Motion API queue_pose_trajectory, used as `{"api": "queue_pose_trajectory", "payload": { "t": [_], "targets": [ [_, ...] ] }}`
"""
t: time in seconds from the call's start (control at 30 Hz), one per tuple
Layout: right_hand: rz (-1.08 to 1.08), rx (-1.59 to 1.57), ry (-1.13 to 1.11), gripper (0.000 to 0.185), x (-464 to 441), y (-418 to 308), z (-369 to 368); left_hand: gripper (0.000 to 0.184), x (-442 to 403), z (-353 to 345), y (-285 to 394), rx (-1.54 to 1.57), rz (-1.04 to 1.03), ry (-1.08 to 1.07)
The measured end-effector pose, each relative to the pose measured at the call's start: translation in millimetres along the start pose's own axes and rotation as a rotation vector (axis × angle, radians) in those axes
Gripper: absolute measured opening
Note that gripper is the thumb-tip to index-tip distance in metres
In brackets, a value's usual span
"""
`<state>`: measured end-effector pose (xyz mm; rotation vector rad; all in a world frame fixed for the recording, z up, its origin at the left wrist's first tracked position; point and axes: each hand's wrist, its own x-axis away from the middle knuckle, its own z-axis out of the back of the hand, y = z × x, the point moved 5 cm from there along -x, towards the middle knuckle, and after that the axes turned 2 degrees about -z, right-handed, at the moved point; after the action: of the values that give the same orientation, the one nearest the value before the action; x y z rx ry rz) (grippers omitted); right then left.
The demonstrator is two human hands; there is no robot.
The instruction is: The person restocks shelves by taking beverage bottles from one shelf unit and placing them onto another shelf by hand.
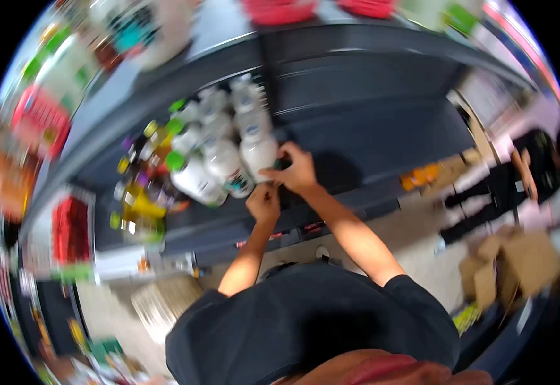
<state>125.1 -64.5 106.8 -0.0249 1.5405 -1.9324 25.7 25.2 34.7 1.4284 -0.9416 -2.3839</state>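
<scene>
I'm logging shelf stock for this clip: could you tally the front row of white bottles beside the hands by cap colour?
Green-capped white bottle: 1
Pale-capped white bottles: 2
Total: 3, leaving out the blurred bottles behind

From my head, one wide view looks forward and down, fairly near my hands (pixel 299 172), the shelf (pixel 382 128) beyond them.

Dark shelving (pixel 382 128) before me.
Pale floor (pixel 415 237) underfoot; I note blurred shelves (pixel 57 311) near left, open cardboard box (pixel 531 263) near right, pinkish strip (pixel 529 43) far right.
</scene>
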Motion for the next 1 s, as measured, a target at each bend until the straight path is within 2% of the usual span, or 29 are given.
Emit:
{"api": "queue_pose_trajectory", "payload": {
  "t": [0.03,0.07,0.1,0.17,0.2,0.23,0.37,0.5,0.57,0.63,0.67,0.77,0.8,0.83,0.9,1.0],
  "targets": [
    [-0.051,0.052,0.103,0.044,7.9,7.3,21.6,0.04,5.8,-0.9,1.2,0.067,0.031,0.017],
    [-0.009,-0.079,0.131,0.048,17.8,3.2,21.5,0.041,11.2,0.7,0.6,0.153,0.035,-0.011],
    [0.305,-0.009,0.292,0.047,-28.0,-24.2,29.7,0.042,-60.5,-11.9,-14.9,0.227,-0.136,0.038],
    [0.278,0.055,0.491,0.044,19.6,-17.6,44.6,0.043,-57.5,-3.2,-5.6,0.274,-0.193,-0.039],
    [0.155,0.162,0.534,0.038,86.6,-9.0,61.3,0.041,-5.9,4.3,6.1,0.364,-0.153,-0.101],
    [0.137,0.219,0.634,0.033,113.7,2.7,66.6,0.038,-7.9,5.1,1.1,0.436,-0.233,-0.127],
    [-0.261,0.438,0.902,0.018,283.6,51.5,83.0,0.028,9.6,3.2,16.9,0.668,-0.412,-0.208],
    [-0.76,0.285,1.109,0.014,517.0,78.5,41.0,0.021,31.5,-4.5,19.8,0.841,-0.424,-0.435],
    [-1.102,0.375,1.19,0.014,633.4,83.0,0.9,0.016,43.7,-11.1,31.1,0.917,-0.442,-0.541],
    [-1.513,0.216,1.26,0.012,728.1,84.6,-49.8,0.015,53.6,-22.9,41.7,0.986,-0.394,-0.65],
    [-1.717,0.097,1.275,0.011,769.3,78.5,-89.2,0.013,61.2,-24.0,47.7,1.008,-0.343,-0.697],
    [-1.812,0.12,1.171,0.013,827.6,87.4,-178.3,0.013,86.6,-40.5,75.8,1.032,-0.286,-0.834],
    [-1.876,0.172,1.134,0.017,892.6,176.0,-231.2,0.014,98.2,-44.6,84.3,1.068,-0.236,-0.877],
    [-2.065,-0.085,0.981,0.032,891.8,190.7,-250.3,0.015,108.6,-49.0,94.6,1.103,-0.186,-0.913],
    [-1.891,-0.374,1.023,0.034,854.2,164.4,-283.2,0.014,124.5,-40.3,122.6,1.184,-0.13,-1.043],
    [-1.658,-0.632,1.164,0.037,804.1,126.3,-281.3,0.011,153.2,-27.9,171.4,1.247,-0.119,-1.167]
  ]
}}
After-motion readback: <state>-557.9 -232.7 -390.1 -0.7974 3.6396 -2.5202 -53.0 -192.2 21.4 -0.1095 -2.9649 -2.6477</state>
